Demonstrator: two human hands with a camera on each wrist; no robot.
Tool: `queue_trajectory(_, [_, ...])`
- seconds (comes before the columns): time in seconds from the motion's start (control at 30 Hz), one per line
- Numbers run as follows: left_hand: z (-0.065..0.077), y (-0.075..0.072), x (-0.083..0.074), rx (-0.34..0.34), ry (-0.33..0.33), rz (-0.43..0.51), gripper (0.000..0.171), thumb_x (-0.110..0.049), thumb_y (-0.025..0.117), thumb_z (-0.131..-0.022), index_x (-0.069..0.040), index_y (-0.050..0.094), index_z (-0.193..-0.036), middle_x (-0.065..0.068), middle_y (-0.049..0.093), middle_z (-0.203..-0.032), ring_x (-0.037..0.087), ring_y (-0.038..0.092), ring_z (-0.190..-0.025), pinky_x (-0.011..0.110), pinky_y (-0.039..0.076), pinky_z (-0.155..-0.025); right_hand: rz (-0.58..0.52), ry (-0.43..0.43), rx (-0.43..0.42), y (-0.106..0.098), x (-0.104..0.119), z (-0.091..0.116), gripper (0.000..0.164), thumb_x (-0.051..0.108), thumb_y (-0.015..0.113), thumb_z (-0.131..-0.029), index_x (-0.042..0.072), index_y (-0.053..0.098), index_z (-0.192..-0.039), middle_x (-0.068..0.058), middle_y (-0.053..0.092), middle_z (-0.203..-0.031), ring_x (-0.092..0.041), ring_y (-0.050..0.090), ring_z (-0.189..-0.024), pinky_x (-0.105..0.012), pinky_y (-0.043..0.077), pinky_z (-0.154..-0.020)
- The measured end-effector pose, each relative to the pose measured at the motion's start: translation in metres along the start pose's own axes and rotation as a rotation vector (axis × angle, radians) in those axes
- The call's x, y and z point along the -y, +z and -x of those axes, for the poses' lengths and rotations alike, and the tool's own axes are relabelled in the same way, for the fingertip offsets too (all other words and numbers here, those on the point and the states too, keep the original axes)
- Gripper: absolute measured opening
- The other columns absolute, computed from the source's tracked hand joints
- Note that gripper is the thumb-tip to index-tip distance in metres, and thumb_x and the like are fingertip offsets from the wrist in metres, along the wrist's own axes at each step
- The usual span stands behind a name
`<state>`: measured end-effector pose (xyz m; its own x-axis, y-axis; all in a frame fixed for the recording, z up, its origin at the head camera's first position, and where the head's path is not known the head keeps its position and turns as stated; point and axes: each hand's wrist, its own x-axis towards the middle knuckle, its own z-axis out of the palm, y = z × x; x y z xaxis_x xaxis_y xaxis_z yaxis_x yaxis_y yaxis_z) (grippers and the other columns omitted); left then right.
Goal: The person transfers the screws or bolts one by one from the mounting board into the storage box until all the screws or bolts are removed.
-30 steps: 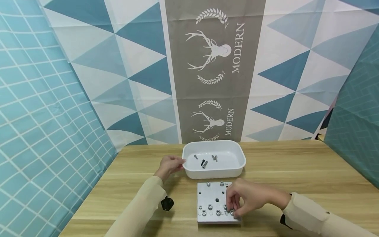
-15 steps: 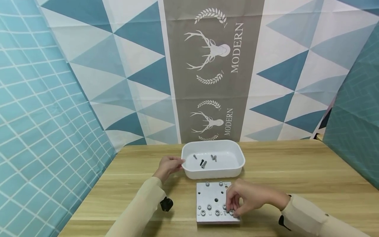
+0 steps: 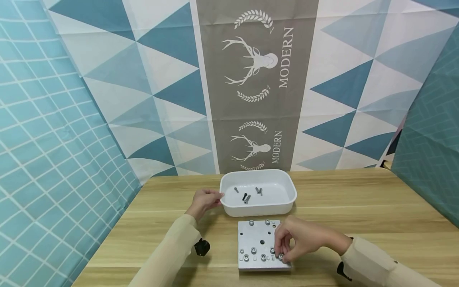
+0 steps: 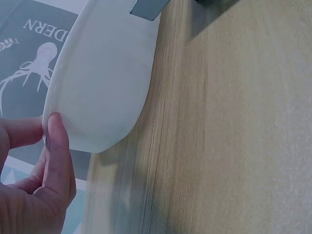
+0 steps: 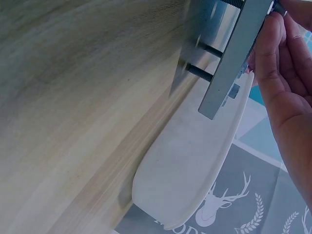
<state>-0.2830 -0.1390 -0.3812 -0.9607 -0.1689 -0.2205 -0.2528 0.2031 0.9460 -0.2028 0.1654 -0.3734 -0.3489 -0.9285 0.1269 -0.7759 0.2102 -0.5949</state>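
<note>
My left hand [image 3: 205, 201] pinches the left rim of a white plastic tray [image 3: 263, 210] between thumb and fingers, as the left wrist view shows close up. In front of the tray lies a square metal plate [image 3: 251, 239] with holes and several socket-head screws standing in it. My right hand [image 3: 303, 236] is over the plate's near right corner, thumb and fingertips pinching the head of a screw [image 3: 281, 257] there. In the right wrist view, threaded screw ends [image 5: 200, 72] stick out beneath the plate [image 5: 234, 63].
Several loose screws [image 3: 247, 199], one of them black, lie inside the tray. Both stand on a wooden table [image 3: 340, 199]. Patterned cloth [image 3: 261, 79] hangs behind, with a blue checked cloth [image 3: 53, 139] at left and a green one [image 3: 430, 139] at right.
Both hands keep nearly the same places, the left on the tray rim and the right at the corner screw. The head view has shifted very slightly.
</note>
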Motion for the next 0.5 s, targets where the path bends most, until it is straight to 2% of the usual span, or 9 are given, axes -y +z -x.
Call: queue_trajectory(0.5, [-0.0001,0.0004,0.0005,-0.001,0.005,0.002,0.027,-0.009,0.07,-0.09,0.009,0.064,-0.11,0.014,0.067,-0.091,0.008,0.063,-0.063,0.021,0.061,-0.067,-0.098,-0.003,0.002,-0.0022,0.0015,0.0004,0.014,-0.002,0.076,-0.076,0.005,0.072,-0.087,-0.008,0.071,-0.081,0.014,0.056,-0.072,-0.02,0.061,-0.061])
